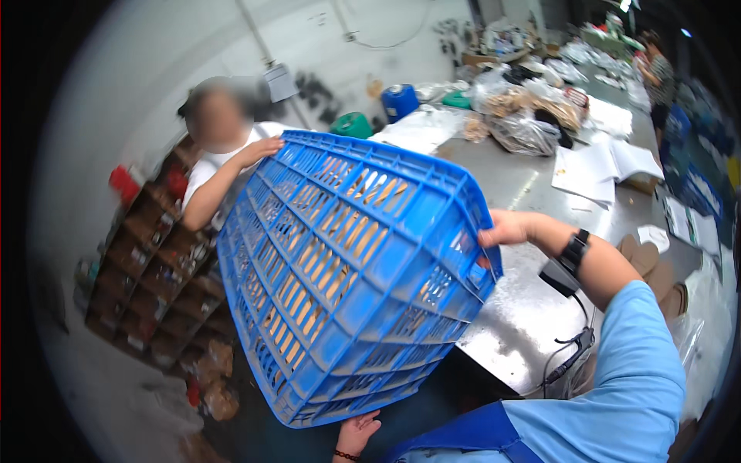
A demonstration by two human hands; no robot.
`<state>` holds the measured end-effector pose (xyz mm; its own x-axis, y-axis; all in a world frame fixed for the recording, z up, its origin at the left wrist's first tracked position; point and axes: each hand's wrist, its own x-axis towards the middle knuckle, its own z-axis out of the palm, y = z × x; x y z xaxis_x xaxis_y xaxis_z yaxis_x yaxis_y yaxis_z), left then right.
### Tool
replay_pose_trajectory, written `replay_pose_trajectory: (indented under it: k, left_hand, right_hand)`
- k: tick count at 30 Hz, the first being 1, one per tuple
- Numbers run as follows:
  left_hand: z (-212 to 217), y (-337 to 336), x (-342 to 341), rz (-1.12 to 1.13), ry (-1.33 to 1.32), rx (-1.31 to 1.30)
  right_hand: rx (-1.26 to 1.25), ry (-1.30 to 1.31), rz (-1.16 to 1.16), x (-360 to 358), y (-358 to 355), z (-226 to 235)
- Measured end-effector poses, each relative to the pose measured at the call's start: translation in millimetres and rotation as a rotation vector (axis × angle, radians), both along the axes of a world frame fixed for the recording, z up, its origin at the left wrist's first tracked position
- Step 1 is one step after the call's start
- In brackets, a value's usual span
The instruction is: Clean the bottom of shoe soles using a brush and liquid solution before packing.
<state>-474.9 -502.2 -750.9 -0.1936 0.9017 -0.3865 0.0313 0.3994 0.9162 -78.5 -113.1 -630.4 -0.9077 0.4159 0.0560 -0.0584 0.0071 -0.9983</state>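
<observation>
A large blue plastic crate [401, 255] with slatted sides hangs tilted in front of me, its slats scuffed with grey dust. Tan pieces show through the openings; their kind is hard to make out. My right hand [505, 229], below a black wristband, is closed round the crate's right end at the rim. Under the lower near edge, my left hand [358, 432] with a beaded bracelet bears the crate from below, its fingers partly hidden. Across from me, another person's hand [261, 150] holds the far top rim.
A metal worktable [509, 339] runs along the right, carrying an open notebook [610, 166], plastic-bagged goods [525, 116] and black cables [567, 363]. Brown sole-shaped pieces [652, 266] lie by my right arm. A pigeonhole shelf [154, 270] stands at left. Another person [656, 77] stands farther back.
</observation>
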Motion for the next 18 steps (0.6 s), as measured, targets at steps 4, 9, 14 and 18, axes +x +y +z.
replay_pose_trajectory:
  k: [4, 9, 14, 18]
  left_hand:
    - [-37, 27, -5, -0.112, 0.087, -0.012]
    - [-19, 62, 30, -0.479, 0.328, -0.022]
    - [-49, 84, 24, -0.618, 0.154, -0.140]
    - [-72, 93, 16, -0.776, 0.040, -0.090]
  right_hand:
    - [-0.085, 0.238, -0.229, 27, 79, -66]
    - [-0.091, 0.242, -0.733, 47, 109, -81]
    - [0.762, -0.643, -1.100, 84, 47, -30]
    - [0.502, -0.284, -1.195, 115, -107, 40]
